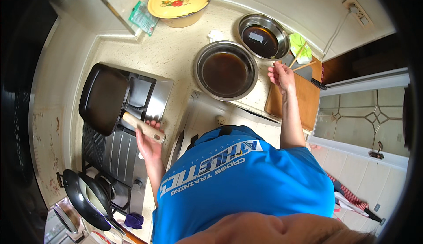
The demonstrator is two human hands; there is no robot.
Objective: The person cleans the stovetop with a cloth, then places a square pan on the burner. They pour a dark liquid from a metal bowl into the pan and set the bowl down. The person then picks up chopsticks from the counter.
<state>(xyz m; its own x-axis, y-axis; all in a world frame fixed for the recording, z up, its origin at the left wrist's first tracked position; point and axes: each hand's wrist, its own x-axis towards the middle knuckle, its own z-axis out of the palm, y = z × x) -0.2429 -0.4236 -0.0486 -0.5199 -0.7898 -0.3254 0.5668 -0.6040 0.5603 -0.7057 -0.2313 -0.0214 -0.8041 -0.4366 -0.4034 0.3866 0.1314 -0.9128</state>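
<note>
My left hand point(149, 144) grips the pale wooden handle point(140, 125) of a dark, square-sided frying pan point(105, 98), which sits over the gas hob point(120, 151). Over the counter's right part, my right hand point(283, 77) has curled fingers. Two wooden chopsticks point(300, 55) meet its edge, but whether it holds them is hidden. Left of this hand stands a steel bowl point(254, 78) of brown liquid point(224, 70). A second steel bowl point(285, 35), with darker liquid point(260, 41), is farther back. Below the hand lies a wooden cutting board point(297, 101).
A black-handled knife point(319, 84) lies on the board near a green packet point(301, 47). At the back are a lidded yellow enamel basin point(180, 4) and a green-white packet point(143, 17). A black wok point(84, 201) and purple cloth point(134, 221) are at the lower left.
</note>
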